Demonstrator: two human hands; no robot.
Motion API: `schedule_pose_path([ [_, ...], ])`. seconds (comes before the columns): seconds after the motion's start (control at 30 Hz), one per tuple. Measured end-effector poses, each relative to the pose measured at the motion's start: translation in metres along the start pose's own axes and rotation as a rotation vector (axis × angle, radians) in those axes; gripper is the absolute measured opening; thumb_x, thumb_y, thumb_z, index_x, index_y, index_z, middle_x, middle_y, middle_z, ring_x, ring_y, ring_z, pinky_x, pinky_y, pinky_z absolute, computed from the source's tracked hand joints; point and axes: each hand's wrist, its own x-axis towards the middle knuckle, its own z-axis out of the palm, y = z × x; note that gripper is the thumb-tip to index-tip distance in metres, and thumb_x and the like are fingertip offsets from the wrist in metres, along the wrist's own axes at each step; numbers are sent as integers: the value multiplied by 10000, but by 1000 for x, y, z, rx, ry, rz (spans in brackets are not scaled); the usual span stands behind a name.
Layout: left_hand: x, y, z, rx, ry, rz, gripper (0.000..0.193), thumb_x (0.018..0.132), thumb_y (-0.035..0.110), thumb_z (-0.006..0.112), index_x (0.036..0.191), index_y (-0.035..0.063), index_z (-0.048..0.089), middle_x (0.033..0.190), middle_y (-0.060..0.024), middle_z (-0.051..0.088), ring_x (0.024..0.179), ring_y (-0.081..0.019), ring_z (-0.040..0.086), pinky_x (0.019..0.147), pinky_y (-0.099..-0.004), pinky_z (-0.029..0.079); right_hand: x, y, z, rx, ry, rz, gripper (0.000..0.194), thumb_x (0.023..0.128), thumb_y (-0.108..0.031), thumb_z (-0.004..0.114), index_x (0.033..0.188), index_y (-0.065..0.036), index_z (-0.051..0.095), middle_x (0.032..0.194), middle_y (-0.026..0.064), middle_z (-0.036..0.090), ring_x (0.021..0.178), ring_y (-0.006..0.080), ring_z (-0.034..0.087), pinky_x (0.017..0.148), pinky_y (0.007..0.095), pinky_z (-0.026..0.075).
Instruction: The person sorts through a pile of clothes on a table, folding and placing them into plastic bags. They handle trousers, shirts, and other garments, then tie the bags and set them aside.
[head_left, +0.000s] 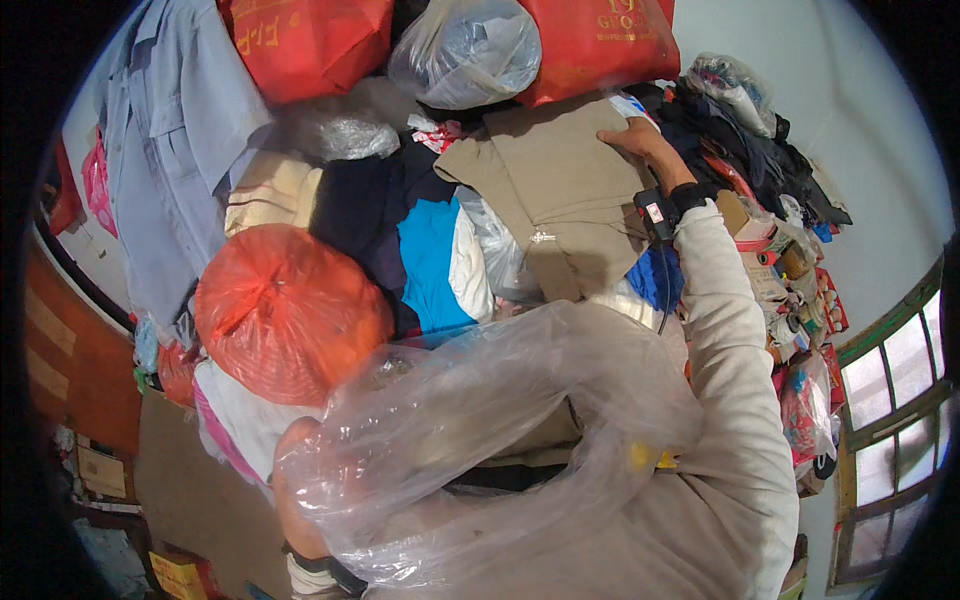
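Observation:
Beige folded clothing (570, 195) lies on a heap of clothes, and my right hand (637, 142) rests at its upper right edge, thumb apart from the fingers; whether it grips the cloth cannot be told. A large clear plastic bag (450, 382) spreads before my body, its mouth open over darker folded cloth inside. My left hand (296, 450) is at the bag's left edge, its fingers mostly hidden by the plastic. A tied red plastic bag (285, 307) sits left of centre. Between it and the beige clothing lie a bright blue cloth (431, 262) and a white one (469, 262).
Red bags (315, 45) and a stuffed clear bag (469, 52) stand at the back. A blue-grey shirt (165, 135) hangs at left. Dark clothes (765, 157) and small packages are piled at right, near a barred window (892, 412). A brown floor shows at lower left.

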Motion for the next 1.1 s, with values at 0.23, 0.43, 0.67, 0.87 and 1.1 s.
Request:
schedule_pose_path([
  [0.23,8,5,3,255,-26,57,176,867,34,613,999,10,498,807,-25,558,700,-94,541,576,-237,451,-11,-5,-1,-71,113,-215,537,808,-323,713,1240,-32,581,1130,104,664,1016,185,620,897,304,469],
  [0.43,10,13,9,436,-38,65,197,830,16,655,940,19,491,766,-22,564,655,-87,540,544,-233,443,-18,-31,-53,443,-40,-212,417,834,-249,674,1191,-42,622,1089,66,672,943,177,619,854,322,491],
  [0.67,18,4,7,343,-76,-11,229,796,21,699,830,30,473,718,-24,573,597,-74,533,502,-224,426,-29,40,-59,237,-53,31,430,816,-211,727,1198,-39,630,1034,64,686,879,160,636,794,315,510],
  [0.87,21,9,12,316,-130,-3,209,807,23,685,818,18,476,718,-30,577,604,-83,538,511,-233,431,-34,58,-31,366,100,4,420,792,-204,725,1161,-21,641,985,79,694,847,163,637,786,308,507],
  [1.1,25,12,20,227,-119,-60,153,847,48,636,826,1,492,725,-71,600,597,-117,559,522,-248,447,-76,-46,-30,-392,280,-272,495,783,-215,618,1256,-80,567,1184,229,604,1077,394,593,899,454,491],
])
